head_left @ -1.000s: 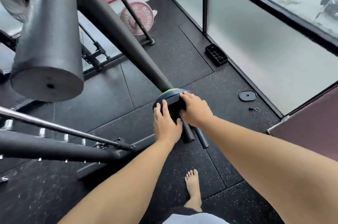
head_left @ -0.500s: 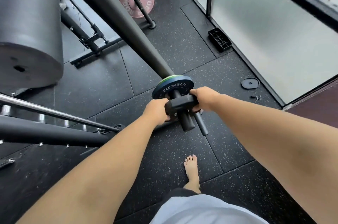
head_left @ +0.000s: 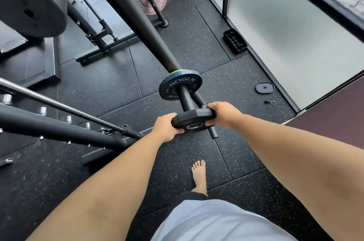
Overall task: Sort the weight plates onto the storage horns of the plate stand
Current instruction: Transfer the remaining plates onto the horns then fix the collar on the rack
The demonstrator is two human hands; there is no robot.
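The left hand (head_left: 167,125) curls round the left edge of the black weight plate (head_left: 194,120), and the right hand (head_left: 224,113) grips its right edge. The plate is held at the near tip of the storage horn (head_left: 186,99). 1 blue plate (head_left: 180,87) sits farther up that horn.

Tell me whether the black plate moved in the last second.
Yes. The black plate has slid outward along the horn, away from the blue Rogue plate it was pressed against, to the horn's end.
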